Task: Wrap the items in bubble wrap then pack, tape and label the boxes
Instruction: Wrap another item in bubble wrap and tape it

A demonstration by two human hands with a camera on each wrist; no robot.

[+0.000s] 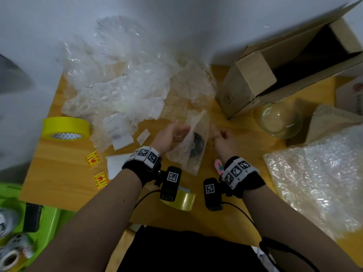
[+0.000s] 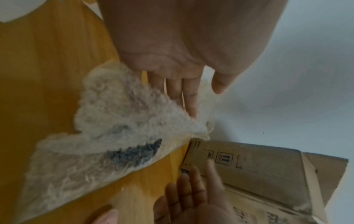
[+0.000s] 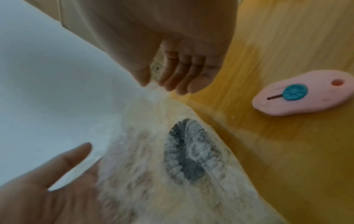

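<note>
Head view, near to far: clear tape roll [image 1: 179, 199] at the surface [image 1: 59, 183] edge, then both hands over the bubble wrap sheet [image 1: 193, 142] covering a dark round item [image 1: 197, 143]; open cardboard box [image 1: 275, 75] beyond. Left hand [image 1: 170, 135] is flat, fingers straight, under a raised flap. Right hand [image 3: 184, 72] is seen pinching a corner between thumb and curled fingers. Risk judged: the loose fold may spring open, exposing the item. Only the right wrist view shows the pinch and the pink cutter [image 3: 302, 95] clearly.
</note>
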